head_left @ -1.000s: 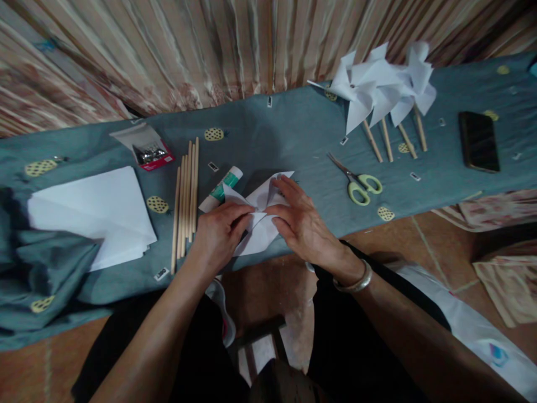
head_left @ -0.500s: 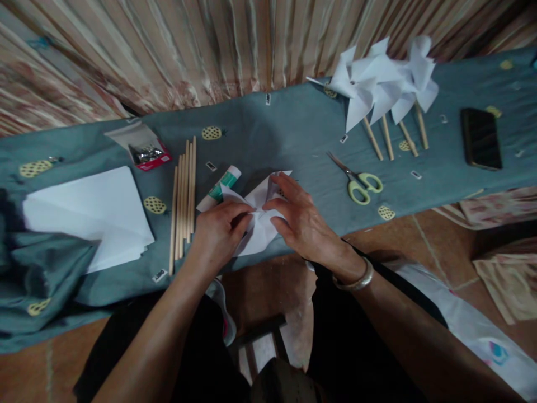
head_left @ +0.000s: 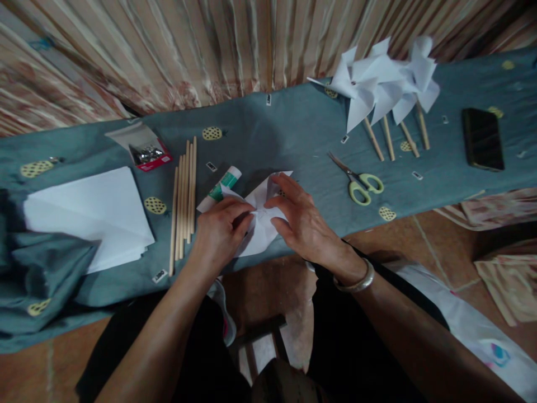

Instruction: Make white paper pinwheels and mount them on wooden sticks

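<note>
At the table's near edge a white paper pinwheel (head_left: 260, 229) lies with some blades folded in towards its middle. My left hand (head_left: 220, 226) pinches a folded tip at the centre between thumb and forefinger. From the right, my right hand (head_left: 300, 215) holds the pinwheel, its curved fingers spread over the blades and its thumb low on the paper. The fingers partly cover the centre. Just behind my left hand lies a green and white glue stick (head_left: 224, 183).
Wooden sticks (head_left: 183, 196) and a paper stack (head_left: 90, 212) lie left, below an open box of metal pins (head_left: 146, 152). Green-handled scissors (head_left: 358, 182) are to the right. Several finished pinwheels on sticks (head_left: 381, 78) lie behind them, with a phone (head_left: 482, 139) at far right.
Almost nothing differs. Both hands stay on the paper pinwheel in the same grip, and the whole view has shifted very slightly.
</note>
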{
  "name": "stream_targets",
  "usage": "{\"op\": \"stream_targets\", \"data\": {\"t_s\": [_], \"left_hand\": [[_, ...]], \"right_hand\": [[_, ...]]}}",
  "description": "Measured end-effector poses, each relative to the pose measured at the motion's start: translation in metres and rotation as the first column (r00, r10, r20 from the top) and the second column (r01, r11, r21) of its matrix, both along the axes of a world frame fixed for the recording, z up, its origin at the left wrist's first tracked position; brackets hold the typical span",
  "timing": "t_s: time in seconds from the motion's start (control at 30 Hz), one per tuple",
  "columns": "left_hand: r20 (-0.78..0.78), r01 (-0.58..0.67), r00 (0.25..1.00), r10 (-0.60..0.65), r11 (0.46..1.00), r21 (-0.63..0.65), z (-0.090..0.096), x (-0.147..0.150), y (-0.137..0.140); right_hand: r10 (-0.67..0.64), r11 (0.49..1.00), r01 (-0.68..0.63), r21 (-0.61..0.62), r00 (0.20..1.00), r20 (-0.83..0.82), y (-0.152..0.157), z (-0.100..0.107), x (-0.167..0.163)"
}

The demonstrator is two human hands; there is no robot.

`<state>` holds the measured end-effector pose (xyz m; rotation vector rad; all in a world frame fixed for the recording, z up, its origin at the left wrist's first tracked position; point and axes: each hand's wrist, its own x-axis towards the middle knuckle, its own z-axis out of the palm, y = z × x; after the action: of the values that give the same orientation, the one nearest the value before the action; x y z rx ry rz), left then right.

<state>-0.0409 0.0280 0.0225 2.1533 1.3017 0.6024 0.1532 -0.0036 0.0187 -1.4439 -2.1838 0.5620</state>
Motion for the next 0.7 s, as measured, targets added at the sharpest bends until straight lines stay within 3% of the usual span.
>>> {"op": "stream_targets", "data": {"t_s": [0.7], "left_hand": [[0.001,-0.005,1.0,0.004,1.0,0.007,-0.0009,0.0025,-0.0007]], "right_hand": [[0.002,1.0,-0.002,0.001,1.0,-0.014,0.0004,0.0009,-0.0009]]}}
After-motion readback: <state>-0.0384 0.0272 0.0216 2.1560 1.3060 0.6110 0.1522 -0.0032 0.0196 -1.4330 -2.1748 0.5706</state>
